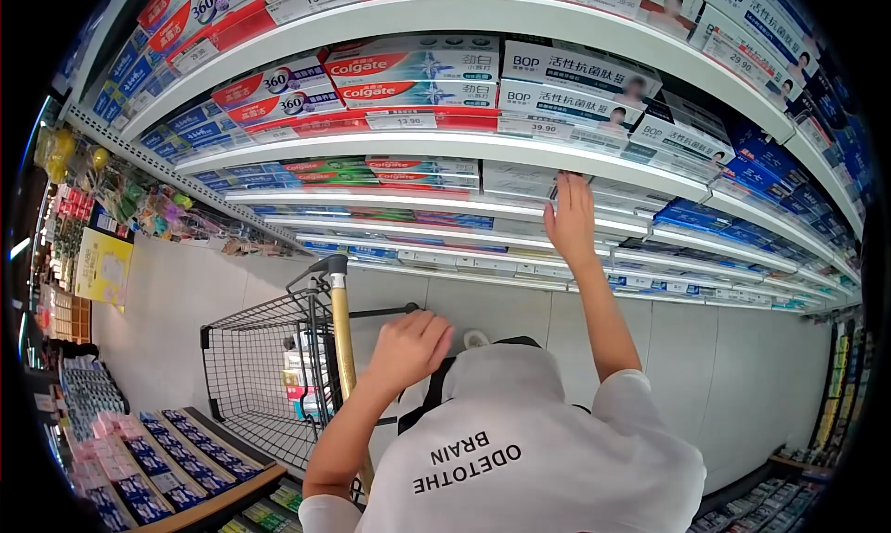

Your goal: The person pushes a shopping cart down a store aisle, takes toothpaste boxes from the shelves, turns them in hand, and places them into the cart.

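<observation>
My right hand (571, 213) reaches to the third visible shelf, its fingers stretched forward. The fingertips are at a row of white toothpaste boxes (520, 179); whether they touch one I cannot tell. My left hand (406, 349) is curled closed in front of my body, beside the golden bar (342, 333) of the shopping cart. Its palm side is hidden, so anything inside the fingers does not show. Above my right hand stand white BOP boxes (566, 97). Red Colgate boxes (418, 66) are stacked to their left.
A black wire shopping cart (243, 347) stands at my left with several packages (306, 375) in it. White shelf edges (445, 146) curve across the front. Hanging goods (153, 185) line the far left. A low display (176, 459) is at the lower left. Pale floor tiles (733, 375) lie below.
</observation>
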Demonstrator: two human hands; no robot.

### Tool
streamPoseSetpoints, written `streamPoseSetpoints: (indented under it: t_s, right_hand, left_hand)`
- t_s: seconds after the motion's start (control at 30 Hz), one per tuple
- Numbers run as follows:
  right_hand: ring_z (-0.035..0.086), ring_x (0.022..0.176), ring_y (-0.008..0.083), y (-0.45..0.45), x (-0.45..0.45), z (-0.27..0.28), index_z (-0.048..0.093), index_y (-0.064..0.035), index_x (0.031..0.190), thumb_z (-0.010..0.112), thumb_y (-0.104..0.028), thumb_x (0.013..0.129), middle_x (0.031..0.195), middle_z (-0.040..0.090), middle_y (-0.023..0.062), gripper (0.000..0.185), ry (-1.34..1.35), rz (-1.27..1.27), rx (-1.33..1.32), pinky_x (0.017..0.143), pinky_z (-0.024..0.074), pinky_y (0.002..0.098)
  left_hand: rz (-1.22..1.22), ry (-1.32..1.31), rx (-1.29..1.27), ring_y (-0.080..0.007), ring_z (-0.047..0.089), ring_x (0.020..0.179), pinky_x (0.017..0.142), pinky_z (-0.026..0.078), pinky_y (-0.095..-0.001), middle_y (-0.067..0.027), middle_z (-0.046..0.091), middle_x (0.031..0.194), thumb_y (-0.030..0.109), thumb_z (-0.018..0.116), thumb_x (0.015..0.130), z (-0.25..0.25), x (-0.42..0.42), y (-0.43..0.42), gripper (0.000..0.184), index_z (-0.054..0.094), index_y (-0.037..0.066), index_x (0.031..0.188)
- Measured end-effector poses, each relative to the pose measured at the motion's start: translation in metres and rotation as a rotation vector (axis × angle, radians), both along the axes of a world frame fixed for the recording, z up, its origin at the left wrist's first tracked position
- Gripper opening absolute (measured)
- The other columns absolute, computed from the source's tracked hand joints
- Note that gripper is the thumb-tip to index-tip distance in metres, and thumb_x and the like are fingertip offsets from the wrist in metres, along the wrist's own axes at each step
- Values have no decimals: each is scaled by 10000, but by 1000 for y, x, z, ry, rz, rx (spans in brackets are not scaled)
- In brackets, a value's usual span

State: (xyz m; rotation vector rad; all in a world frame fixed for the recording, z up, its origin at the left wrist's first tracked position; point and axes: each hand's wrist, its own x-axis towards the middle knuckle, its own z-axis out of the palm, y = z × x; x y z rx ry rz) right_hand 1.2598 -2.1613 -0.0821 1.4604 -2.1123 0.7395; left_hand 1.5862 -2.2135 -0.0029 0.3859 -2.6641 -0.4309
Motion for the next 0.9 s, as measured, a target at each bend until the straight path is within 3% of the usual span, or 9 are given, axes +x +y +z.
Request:
streamPoseSetpoints:
  t_s: [0.13,0.3,0.43,0.5,0.6,0.7,0.73,0.8,0.9]
  right_hand:
    - [479,1081,369,-4,-34,6,518,24,1148,715,-260,718,1128,525,204,551,98,-91,141,946,378,459]
    - [540,1005,346,-6,-60,13,587,-12,1090,720,-279,720,1081,573,166,475,68,-73,310,872,435,439]
    - [542,1015,343,-10,-67,12,591,-26,1091,713,-268,729,1092,574,162,452,99,-69,349,870,439,432]
    - [539,1011,356,-10,-71,17,594,-16,1075,702,-280,743,1087,574,174,438,56,-54,408,866,440,435]
    - [540,995,365,-8,-73,25,608,-8,1030,679,-315,770,1068,577,183,409,44,-26,457,854,442,436]
    - [528,1027,356,-6,-85,23,610,-19,1020,667,-317,785,1088,570,178,384,112,25,444,878,431,433]
    - [524,1035,353,-6,-87,24,609,-22,1023,664,-316,788,1095,567,179,381,79,33,460,883,429,430]
    - [522,1047,350,-7,-87,31,606,-44,1051,658,-321,797,1122,556,181,379,-69,29,640,898,426,423]
    - [519,1061,348,-7,-86,28,606,-67,1070,657,-323,799,1130,556,181,376,30,-14,517,907,424,421]
  left_hand:
    - [-67,-58,56,-260,597,642,570,494,-360,-70,583,735,127,633,766,-5,-21,3,110,566,69,832]
    - [-82,-354,84,-300,604,801,658,515,-390,-111,592,863,169,615,792,0,-53,-4,203,560,55,950]
    - [49,-189,34,-359,546,967,795,499,-427,-194,507,1056,180,631,793,-26,-104,-45,437,469,-9,1152]
    - [117,-125,11,-340,538,991,780,499,-417,-210,465,1127,195,644,789,-35,-140,-69,504,436,-39,1184]
    - [156,10,-317,-308,551,977,750,503,-381,-207,505,1102,213,664,777,-39,-183,-93,545,431,-54,1192]
    - [108,-52,-411,-284,612,866,681,513,-352,-171,596,931,223,689,753,-68,-208,-99,567,440,-52,1182]
    - [147,-197,-249,-293,647,717,633,524,-369,-123,639,758,227,699,735,-67,-213,-98,568,451,-38,1171]
    - [178,-297,-183,-301,652,667,615,527,-380,-125,641,721,246,699,735,-64,-223,-103,565,456,-29,1164]
    - [180,-241,-200,-311,663,730,639,534,-412,-144,659,812,294,691,749,-73,-238,-120,544,474,48,1183]
